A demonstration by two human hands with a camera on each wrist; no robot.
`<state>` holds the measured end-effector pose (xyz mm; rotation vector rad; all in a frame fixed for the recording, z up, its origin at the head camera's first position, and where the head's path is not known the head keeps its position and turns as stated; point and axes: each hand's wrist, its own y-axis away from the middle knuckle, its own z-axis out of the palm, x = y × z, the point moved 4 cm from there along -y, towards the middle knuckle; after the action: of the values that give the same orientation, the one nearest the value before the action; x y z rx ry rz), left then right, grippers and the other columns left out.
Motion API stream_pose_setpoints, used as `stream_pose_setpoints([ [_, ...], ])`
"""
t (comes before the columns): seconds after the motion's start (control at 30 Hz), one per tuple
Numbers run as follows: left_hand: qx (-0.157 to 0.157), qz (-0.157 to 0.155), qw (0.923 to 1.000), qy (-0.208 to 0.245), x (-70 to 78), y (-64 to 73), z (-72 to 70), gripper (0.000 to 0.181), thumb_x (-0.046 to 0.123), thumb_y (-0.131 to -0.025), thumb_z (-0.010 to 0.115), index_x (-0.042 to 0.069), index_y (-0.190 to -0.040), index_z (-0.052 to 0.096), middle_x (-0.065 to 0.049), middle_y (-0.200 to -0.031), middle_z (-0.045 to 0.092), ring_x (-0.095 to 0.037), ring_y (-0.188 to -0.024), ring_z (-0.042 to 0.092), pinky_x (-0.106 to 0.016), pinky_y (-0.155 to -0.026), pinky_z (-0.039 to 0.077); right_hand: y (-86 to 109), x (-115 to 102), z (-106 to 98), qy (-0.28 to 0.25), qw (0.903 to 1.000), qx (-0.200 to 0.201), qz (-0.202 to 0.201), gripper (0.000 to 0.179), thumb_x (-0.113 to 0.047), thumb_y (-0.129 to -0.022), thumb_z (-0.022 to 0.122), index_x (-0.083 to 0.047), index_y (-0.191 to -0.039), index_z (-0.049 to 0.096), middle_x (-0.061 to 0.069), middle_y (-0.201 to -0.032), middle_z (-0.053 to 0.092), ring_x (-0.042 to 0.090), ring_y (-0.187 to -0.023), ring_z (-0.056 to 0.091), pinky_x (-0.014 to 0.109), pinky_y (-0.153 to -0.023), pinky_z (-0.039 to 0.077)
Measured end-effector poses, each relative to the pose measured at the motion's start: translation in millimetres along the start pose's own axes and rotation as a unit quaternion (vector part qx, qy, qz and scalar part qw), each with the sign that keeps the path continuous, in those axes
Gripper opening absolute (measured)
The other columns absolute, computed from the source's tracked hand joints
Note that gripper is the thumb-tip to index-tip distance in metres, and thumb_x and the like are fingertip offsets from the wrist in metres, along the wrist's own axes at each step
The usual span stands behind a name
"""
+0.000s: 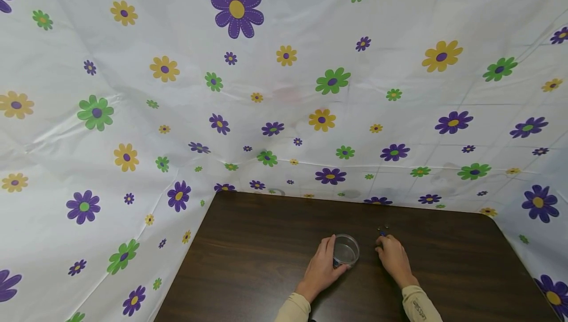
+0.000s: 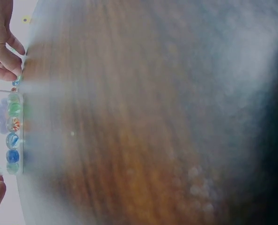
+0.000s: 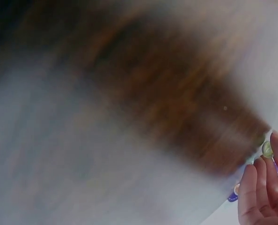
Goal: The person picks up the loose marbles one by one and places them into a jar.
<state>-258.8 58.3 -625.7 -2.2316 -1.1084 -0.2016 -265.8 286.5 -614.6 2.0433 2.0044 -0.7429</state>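
Evidently the pale green glass marble (image 3: pixel 267 149) sits between my right thumb and fingertips, so my right hand (image 1: pixel 394 258) seems to hold it in a narrow pinch; being round, it has no long axis to line up. From that pinch, the clear, round, straight-walled container (image 1: pixel 357 249) lies to the left and slightly nearer my body, and I judge that sideways gap to be the relation that counts. My left hand (image 1: pixel 321 268) is the nearer one to it, thumb and fingers curved about its outer wall. Inside, coloured glass marbles (image 2: pixel 12 156) line its floor. Just beyond my right fingertips is a blue marble (image 1: pixel 383 233), then two small marbles (image 1: pixel 387 226) whose colour I cannot tell, on the dark brown wood-grain table (image 1: pixel 248 243), a white flower-printed sheet (image 1: pixel 288 92) rising behind.
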Motion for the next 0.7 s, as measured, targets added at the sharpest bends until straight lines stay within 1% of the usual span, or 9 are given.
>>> stream_pose_setpoints([
  [0.17,-0.008,-0.007,0.9999,0.003,-0.6,0.3,0.4,0.086,0.042,-0.089,0.083,-0.003,-0.151,0.045,-0.012,-0.137,0.053,-0.02,-0.121,0.061,-0.028,-0.094,0.054,1.1,-2,-1,-0.004,1.0,0.003,0.003,0.011,0.005,-0.085,0.078,0.005,-0.094,0.072,0.017,-0.09,0.064,0.036,-0.079,0.066,0.053,-0.07,0.054],
  [0.3,-0.014,-0.013,0.9998,0.005,0.0,0.2,-0.8,0.085,0.043,-0.09,0.082,-0.002,-0.151,0.044,-0.011,-0.138,0.053,-0.02,-0.121,0.061,-0.028,-0.094,0.054,0.5,-4,-1,-0.014,0.9998,0.017,-0.003,0.01,0.003,-0.086,0.078,0.005,-0.094,0.072,0.016,-0.088,0.064,0.034,-0.077,0.065,0.053,-0.069,0.054],
  [0.47,-0.013,-0.011,0.9999,0.004,0.8,0.2,-1.5,0.085,0.043,-0.09,0.082,-0.002,-0.152,0.044,-0.012,-0.138,0.053,-0.02,-0.122,0.06,-0.027,-0.095,0.053,-2.1,-10,-4,-0.035,0.9972,0.059,-0.03,0.008,0.005,-0.083,0.079,0.004,-0.088,0.072,0.012,-0.081,0.062,0.03,-0.072,0.062,0.052,-0.068,0.052],
  [0.6,-0.009,-0.009,0.9999,0.001,0.8,0.2,-0.9,0.085,0.043,-0.089,0.082,-0.002,-0.151,0.044,-0.012,-0.137,0.053,-0.02,-0.121,0.061,-0.027,-0.095,0.053,-2.8,-17,-8,-0.046,0.9934,0.092,-0.052,0.01,0.008,-0.08,0.079,0.002,-0.083,0.072,0.009,-0.078,0.06,0.026,-0.07,0.059,0.045,-0.064,0.051],
  [0.7,-0.006,-0.007,1.0,-0.003,1.2,0.0,-0.9,0.086,0.043,-0.089,0.083,-0.002,-0.151,0.045,-0.011,-0.137,0.053,-0.019,-0.121,0.061,-0.027,-0.095,0.053,-3.5,-21,-10,-0.054,0.9911,0.107,-0.059,0.012,0.01,-0.078,0.08,0.001,-0.082,0.072,0.007,-0.077,0.06,0.023,-0.07,0.058,0.042,-0.063,0.05],
])
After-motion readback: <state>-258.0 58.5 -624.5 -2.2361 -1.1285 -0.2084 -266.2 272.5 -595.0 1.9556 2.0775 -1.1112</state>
